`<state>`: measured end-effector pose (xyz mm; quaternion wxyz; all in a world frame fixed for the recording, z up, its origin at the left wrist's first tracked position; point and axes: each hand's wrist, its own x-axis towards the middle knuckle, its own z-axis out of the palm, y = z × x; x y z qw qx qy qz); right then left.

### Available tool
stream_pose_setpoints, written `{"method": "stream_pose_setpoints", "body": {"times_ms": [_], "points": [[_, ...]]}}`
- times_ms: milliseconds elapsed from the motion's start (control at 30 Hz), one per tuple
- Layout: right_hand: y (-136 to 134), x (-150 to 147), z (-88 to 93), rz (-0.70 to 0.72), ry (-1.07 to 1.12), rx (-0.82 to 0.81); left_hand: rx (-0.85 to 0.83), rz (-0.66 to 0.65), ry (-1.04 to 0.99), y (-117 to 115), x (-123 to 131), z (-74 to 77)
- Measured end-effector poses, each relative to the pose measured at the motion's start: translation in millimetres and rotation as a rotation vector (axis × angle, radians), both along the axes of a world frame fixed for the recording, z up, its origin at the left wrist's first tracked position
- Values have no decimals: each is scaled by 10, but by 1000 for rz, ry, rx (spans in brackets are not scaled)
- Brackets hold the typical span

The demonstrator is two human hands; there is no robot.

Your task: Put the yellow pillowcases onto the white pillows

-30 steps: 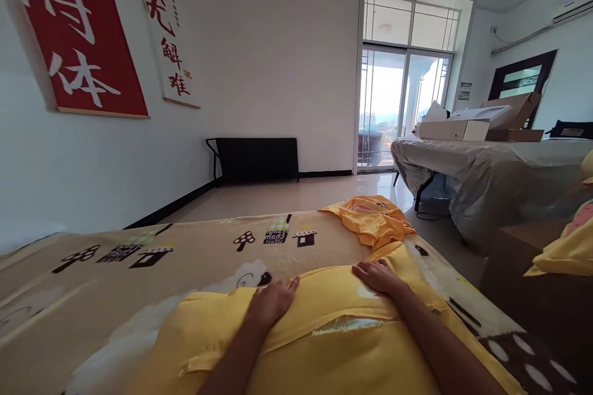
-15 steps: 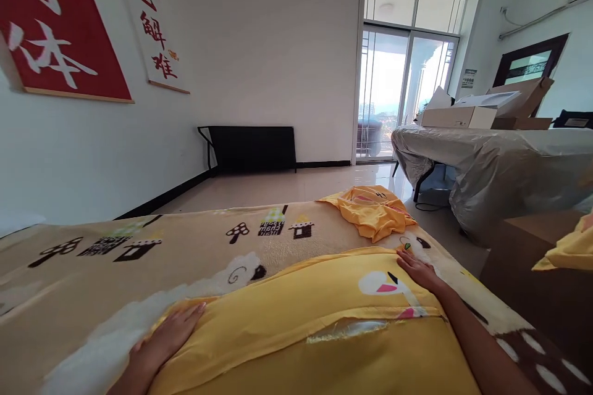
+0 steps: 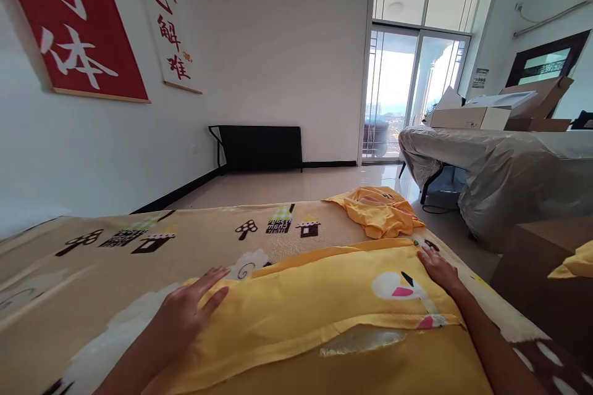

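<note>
Beige patterned blanket (image 3: 115, 290) spans the foreground. Yellow fabric cover (image 3: 287, 308) lies on it, centre to right, under both hands. Crumpled orange cloth (image 3: 380, 213) just past its far right corner. Left hand (image 3: 180, 305) on the cover's left end, fingers spread, no grip. Right hand (image 3: 438, 268) at the far right corner, fingers extended. Slit (image 3: 364, 340) between them shows pale, shiny stuff

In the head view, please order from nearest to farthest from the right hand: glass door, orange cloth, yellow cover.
1. Yellow cover: at the right hand, extending left.
2. Orange cloth: just beyond the cover's far edge.
3. Glass door: across the room.
</note>
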<state>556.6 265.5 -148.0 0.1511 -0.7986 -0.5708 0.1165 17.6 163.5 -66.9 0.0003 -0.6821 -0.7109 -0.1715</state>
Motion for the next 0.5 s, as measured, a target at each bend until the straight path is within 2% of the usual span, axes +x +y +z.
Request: {"method": "stream_pose_setpoints", "body": {"times_ms": [67, 100, 167, 233, 300, 367, 400, 500], "points": [[-191, -135, 310, 22, 9, 118, 70, -193, 6, -249, 392, 88], [-341, -263, 475, 96, 25, 214, 105, -289, 24, -362, 596, 92], [-723, -638, 760, 371, 32, 401, 229, -518, 87, -528, 959, 27], [-1118, -1098, 918, 613, 20, 484, 387, -700, 170, -591, 1204, -93], [-1401, -1513, 930, 939, -23, 439, 455, -766, 272, -574, 1318, -212], [-1516, -1784, 844, 1117, -40, 376, 439, -750, 356, -519, 1342, -295], [-1520, -1858, 787, 1150, -42, 352, 432, -737, 377, -489, 1340, -322], [-1440, -1915, 650, 1123, -39, 325, 423, -723, 370, -430, 1342, -355]]}}
